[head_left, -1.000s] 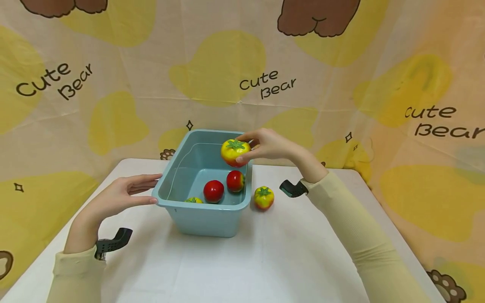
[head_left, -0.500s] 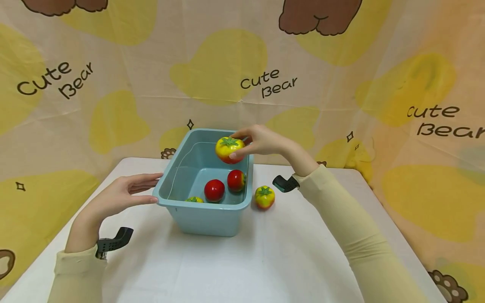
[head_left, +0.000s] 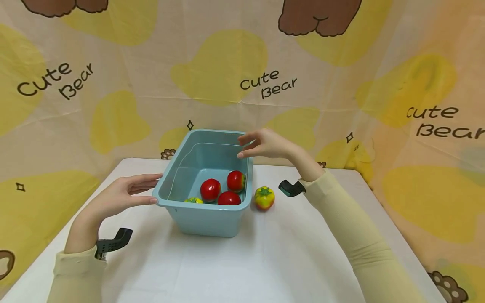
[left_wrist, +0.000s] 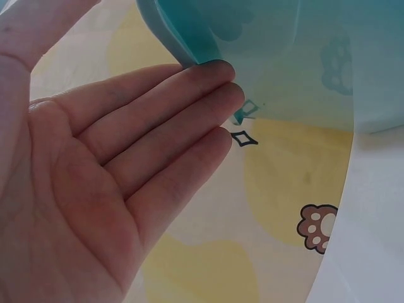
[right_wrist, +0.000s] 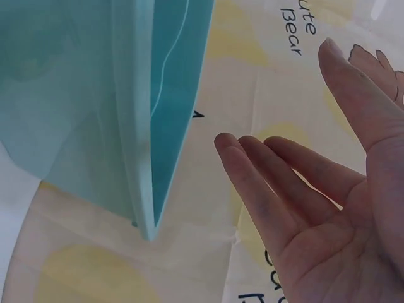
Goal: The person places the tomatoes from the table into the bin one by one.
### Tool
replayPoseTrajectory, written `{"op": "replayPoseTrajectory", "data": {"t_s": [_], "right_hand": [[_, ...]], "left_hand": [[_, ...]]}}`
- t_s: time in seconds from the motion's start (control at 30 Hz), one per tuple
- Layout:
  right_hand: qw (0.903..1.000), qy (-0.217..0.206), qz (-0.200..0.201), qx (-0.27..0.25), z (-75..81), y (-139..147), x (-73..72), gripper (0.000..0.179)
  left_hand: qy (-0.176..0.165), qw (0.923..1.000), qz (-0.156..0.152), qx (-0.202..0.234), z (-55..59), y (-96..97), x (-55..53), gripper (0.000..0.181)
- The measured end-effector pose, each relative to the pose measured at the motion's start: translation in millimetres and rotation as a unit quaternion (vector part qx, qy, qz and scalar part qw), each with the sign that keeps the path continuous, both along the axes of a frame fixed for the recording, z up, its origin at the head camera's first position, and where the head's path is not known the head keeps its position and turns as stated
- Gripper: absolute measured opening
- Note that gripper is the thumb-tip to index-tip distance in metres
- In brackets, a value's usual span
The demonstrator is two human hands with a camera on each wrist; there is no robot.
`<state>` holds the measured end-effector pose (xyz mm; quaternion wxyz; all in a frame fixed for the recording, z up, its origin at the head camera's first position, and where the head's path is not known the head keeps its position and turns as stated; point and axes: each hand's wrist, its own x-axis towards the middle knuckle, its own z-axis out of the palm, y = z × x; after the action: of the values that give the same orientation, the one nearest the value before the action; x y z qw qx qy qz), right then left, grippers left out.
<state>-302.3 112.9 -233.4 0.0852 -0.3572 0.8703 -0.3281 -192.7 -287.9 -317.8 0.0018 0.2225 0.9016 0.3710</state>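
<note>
A light blue plastic bin (head_left: 208, 219) stands on the white table. Inside it, in the head view, lie a red tomato (head_left: 210, 190), another red tomato (head_left: 236, 181) by the right wall, a third red one (head_left: 229, 198) near the front, and a yellow-green top (head_left: 194, 200) mostly hidden by the front rim. My left hand (head_left: 121, 193) touches the bin's left rim with straight fingers. Over the right rim hovers my right hand (head_left: 267, 145), its fingers loosely spread around nothing. Outside the bin, on its right, sits a yellow and red tomato (head_left: 264, 198).
The white table (head_left: 295, 252) extends in front of the bin and to both sides. Behind it hangs a patterned cloth (head_left: 212, 67). A black wrist camera mount (head_left: 291, 188) sticks out from the right wrist, another mount (head_left: 115, 240) from the left.
My right hand has let go of the yellow and red tomato and drawn slightly back right. An extra red tomato now lies at the bin's front, and the one beside it has shifted left.
</note>
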Motion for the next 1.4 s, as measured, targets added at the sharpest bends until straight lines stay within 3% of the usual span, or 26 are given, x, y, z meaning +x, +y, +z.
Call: {"op": "replayPoseTrajectory", "data": {"t_s": [0.47, 0.9, 1.13, 1.2, 1.4], "right_hand": [[0.9992, -0.005, -0.025, -0.029, -21.2, 35.3, 12.9, 0.054], [0.9961, -0.043, -0.068, -0.036, -62.7, 71.2, 12.6, 0.059], [0.9949, -0.058, -0.067, -0.049, -84.6, 84.7, 11.8, 0.061], [0.9941, -0.064, -0.069, -0.054, -83.7, 84.6, 17.1, 0.059], [0.9923, -0.064, -0.096, -0.047, -109.1, 91.7, 13.2, 0.060]], "left_hand": [[0.001, 1.0000, 0.000, -0.003, 0.5, 0.6, 0.5, 0.061], [-0.005, 1.0000, 0.003, 0.000, 1.0, 2.4, 1.6, 0.060], [-0.002, 1.0000, 0.004, 0.000, -0.4, 1.5, 1.7, 0.061], [-0.003, 1.0000, 0.004, 0.002, -0.3, 1.4, 1.7, 0.061], [-0.002, 1.0000, 0.005, 0.001, 0.0, 2.0, 1.8, 0.060]]}}
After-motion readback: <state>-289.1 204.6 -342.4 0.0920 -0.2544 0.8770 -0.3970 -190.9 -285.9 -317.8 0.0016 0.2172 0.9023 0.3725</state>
